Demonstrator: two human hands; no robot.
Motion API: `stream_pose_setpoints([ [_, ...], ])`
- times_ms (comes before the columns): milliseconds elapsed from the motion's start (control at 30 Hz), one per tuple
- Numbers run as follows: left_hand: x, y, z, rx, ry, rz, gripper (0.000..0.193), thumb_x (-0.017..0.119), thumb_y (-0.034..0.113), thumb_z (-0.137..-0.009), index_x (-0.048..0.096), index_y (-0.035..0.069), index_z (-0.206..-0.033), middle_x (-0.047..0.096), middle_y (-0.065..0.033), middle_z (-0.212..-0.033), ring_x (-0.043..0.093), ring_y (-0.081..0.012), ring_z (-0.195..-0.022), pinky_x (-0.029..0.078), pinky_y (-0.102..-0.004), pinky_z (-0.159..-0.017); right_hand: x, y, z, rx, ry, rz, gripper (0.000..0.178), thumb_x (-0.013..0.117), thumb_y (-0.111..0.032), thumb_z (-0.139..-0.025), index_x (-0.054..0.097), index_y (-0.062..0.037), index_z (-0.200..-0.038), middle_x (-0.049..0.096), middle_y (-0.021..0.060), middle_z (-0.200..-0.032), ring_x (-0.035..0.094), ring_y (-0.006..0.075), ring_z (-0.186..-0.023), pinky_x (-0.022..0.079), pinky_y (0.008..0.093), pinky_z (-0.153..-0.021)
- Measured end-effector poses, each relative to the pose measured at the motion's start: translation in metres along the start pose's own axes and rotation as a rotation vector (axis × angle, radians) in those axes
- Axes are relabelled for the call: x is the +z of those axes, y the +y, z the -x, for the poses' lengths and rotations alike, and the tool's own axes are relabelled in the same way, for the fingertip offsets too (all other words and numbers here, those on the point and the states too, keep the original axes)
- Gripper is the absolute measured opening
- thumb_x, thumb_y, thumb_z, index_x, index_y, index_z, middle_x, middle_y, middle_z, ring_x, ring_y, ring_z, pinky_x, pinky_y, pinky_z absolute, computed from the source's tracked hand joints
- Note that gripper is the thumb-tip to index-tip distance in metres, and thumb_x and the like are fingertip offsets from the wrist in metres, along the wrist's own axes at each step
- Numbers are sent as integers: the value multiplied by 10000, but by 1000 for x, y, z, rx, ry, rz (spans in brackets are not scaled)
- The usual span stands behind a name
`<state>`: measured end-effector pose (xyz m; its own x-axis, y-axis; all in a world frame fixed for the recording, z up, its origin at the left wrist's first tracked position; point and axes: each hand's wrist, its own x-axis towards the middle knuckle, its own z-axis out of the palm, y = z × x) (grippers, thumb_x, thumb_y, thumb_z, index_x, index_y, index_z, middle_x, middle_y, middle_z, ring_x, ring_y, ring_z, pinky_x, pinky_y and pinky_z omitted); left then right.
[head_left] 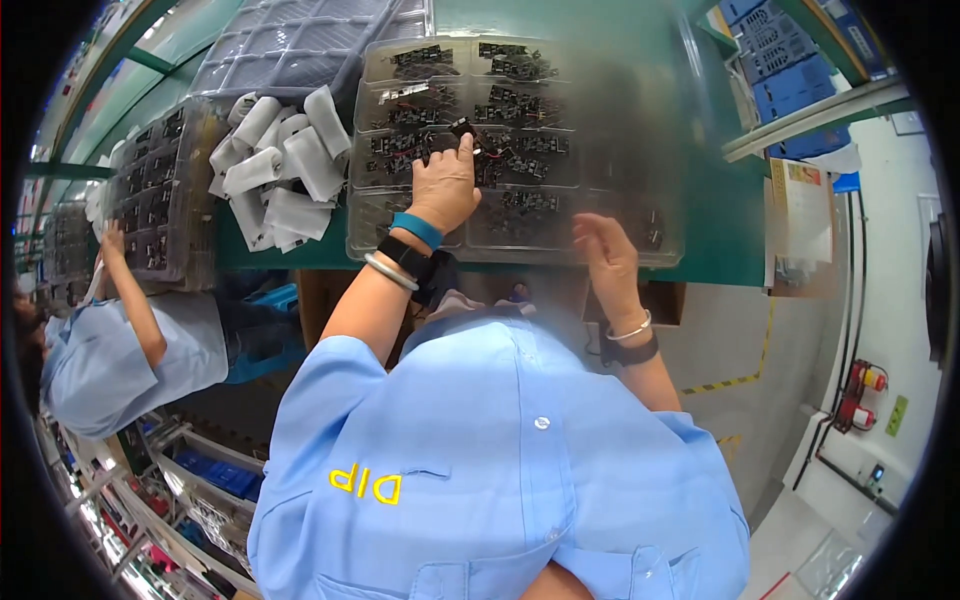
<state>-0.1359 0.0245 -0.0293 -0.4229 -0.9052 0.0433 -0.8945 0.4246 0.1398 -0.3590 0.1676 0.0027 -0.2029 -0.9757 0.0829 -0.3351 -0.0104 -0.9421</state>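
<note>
My left hand [447,188] reaches into a clear plastic compartment tray [357,215] on the green bench. Its fingers are closed on a small black part [461,127] with what look like thin red wires beside it. Small black circuit boards [520,105] fill several compartments around that hand. Above the tray's near right edge hovers my right hand [608,258], fingers loosely bent and apart, with nothing visible in it. A hazy smear blurs the right part of the tray, where a few dark parts [654,230] show in a corner.
White wrapped rolls or pouches [290,165] are heaped left of the tray. Behind them lies an empty grey divided tray [290,45]. Farther left, a co-worker's hand [112,240] is beside stacked filled trays [165,200]. Papers [800,215] hang at the bench's right end.
</note>
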Motion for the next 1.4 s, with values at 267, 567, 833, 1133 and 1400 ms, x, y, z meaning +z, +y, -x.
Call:
stream_pose_setpoints([
  [267,-2,-13,-19,131,-209,26,805,744,274,-729,355,45,-1395,598,-109,-1057,572,-293,-1024,451,-447,-842,40,-22,-6,53,-53,86,205,519,-3,-909,620,-53,-1080,613,40,-905,598,109,-806,497,230,-731],
  [567,2,-57,-11,255,79,619,615,696,196,-793,434,-1,-1313,618,-159,-1059,612,-284,-953,491,-388,-803,47,-22,-20,33,-53,30,207,497,24,-905,624,-60,-1047,609,43,-876,603,105,-752,507,227,-682],
  [833,-50,-97,45,-172,-146,1979,383,561,110,-899,476,-16,-1250,626,-159,-1012,645,-261,-933,532,-344,-771,62,-11,-87,-101,-138,289,152,548,-150,-915,636,-69,-1009,638,90,-940,648,218,-803,522,311,-704],
  [1133,-49,-94,123,-554,144,2186,323,595,62,-870,528,-8,-1178,636,-170,-993,659,-297,-836,574,-428,-660,135,-9,-142,-87,-316,902,223,626,-273,-875,635,-57,-931,636,111,-908,638,262,-828,494,376,-720],
  [1400,-42,-108,145,-594,292,2200,283,605,64,-868,570,-11,-1138,635,-170,-1011,648,-289,-866,570,-412,-701,77,-30,-144,88,-359,244,219,661,-213,-854,607,-23,-951,634,81,-876,625,197,-774,496,320,-687],
])
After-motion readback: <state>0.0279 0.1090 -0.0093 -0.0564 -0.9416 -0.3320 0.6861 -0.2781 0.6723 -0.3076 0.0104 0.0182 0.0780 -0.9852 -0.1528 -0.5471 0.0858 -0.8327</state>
